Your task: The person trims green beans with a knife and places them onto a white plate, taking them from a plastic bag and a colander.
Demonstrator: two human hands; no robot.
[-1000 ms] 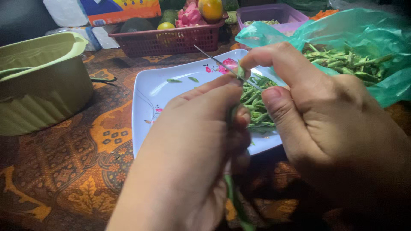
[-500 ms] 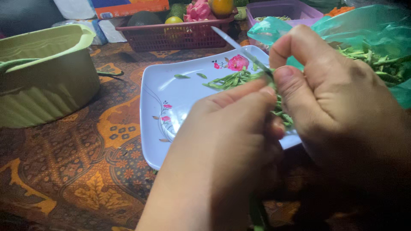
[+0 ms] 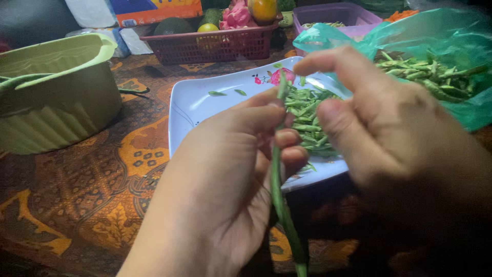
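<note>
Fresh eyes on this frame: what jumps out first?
Front and centre, the left hand pinches a long green bean upright, with the right hand blurred beside it. Behind them a white floral plate holds a heap of cut bean pieces, and a green plastic bag of beans lies at far right. A pale green tub sits left on the patterned cloth.

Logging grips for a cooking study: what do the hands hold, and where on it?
The left hand pinches a long green bean near its top end. Whether the blurred right hand holds anything cannot be told.
</note>
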